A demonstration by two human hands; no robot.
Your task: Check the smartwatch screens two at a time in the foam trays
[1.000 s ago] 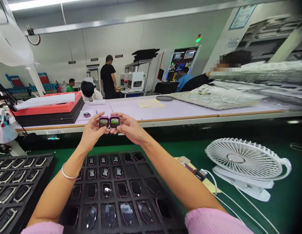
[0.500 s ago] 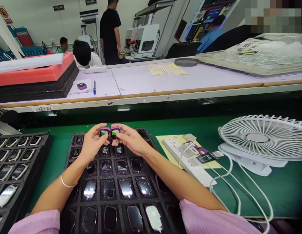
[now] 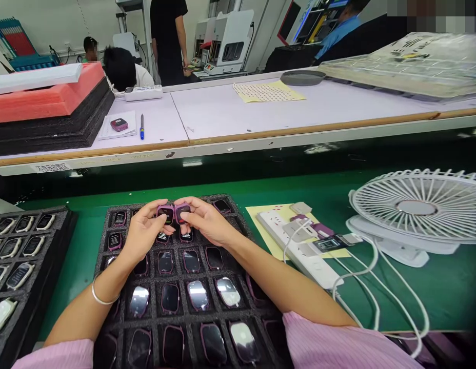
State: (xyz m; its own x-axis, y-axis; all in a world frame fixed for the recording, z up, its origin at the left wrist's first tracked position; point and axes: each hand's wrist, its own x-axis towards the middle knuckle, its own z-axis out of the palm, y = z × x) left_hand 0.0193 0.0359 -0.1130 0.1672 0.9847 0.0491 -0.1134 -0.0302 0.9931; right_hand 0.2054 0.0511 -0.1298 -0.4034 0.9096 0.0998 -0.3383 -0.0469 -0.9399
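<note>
My left hand grips a purple smartwatch case by its edges, thumb on the front. In my right hand is a second purple smartwatch case, with the thumb over its screen. The two watches are side by side, nearly touching, screens toward me. Both hands hover over the far end of a black foam tray, whose square pockets hold several more purple-rimmed watches. Some screens in the tray show white text; others are dark or reflect light. My hands hide part of the far rows.
Another foam tray with light-rimmed watches lies at left. To the right are a white power strip, cables and a white fan. A raised shelf beyond carries foam sheets and a pen. Several people are behind it.
Both watch screens showed green and white content earlier and now look mostly dark. The hands still hold the watches together. The camera view has tilted slightly downward.
</note>
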